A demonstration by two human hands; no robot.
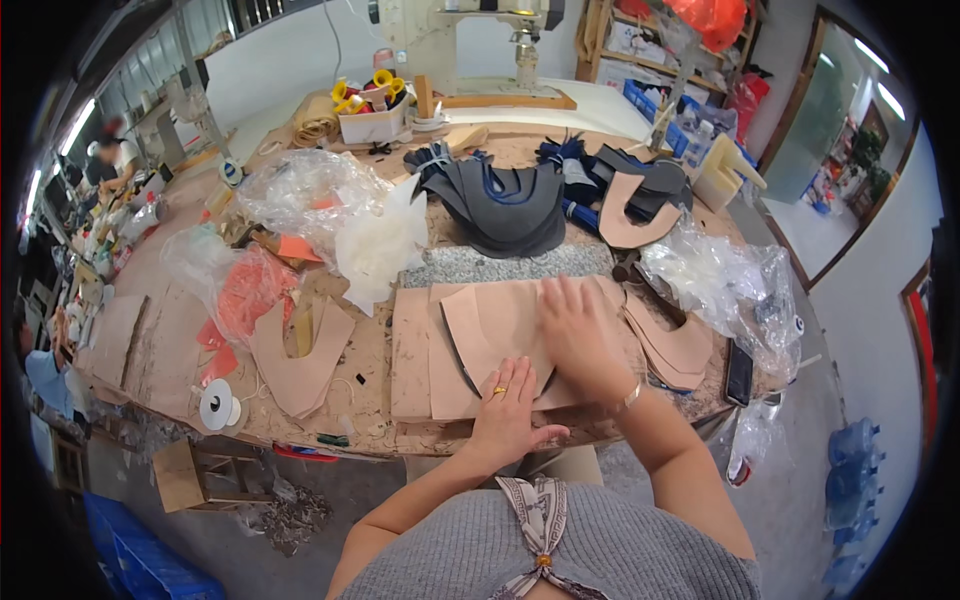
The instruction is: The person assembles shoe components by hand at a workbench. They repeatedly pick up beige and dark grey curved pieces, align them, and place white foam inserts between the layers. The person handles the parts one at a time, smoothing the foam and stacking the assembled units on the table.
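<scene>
In front of me a curved tan leather-like piece (490, 320) with a dark edge lies on larger flat tan sheets (412, 350). My left hand (507, 405), with a ring on one finger, rests flat on the lower part of this piece, its fingers stretched out. Just right of it and farther up, my right hand (582, 335) is spread over the piece, palm down and slightly blurred. Neither hand grips anything. Part of the curved piece is hidden under my right hand. Behind the sheets a speckled grey slab (510, 266) shows.
Dark U-shaped pieces (505, 210) are stacked behind the slab. Tan U-shaped pieces lie left (300, 355) and right (675, 345). A phone (738, 372) sits at the right edge, a white spool (219, 405) at front left. Crumpled clear plastic (310, 190) covers the back left. A sewing machine (470, 50) stands behind.
</scene>
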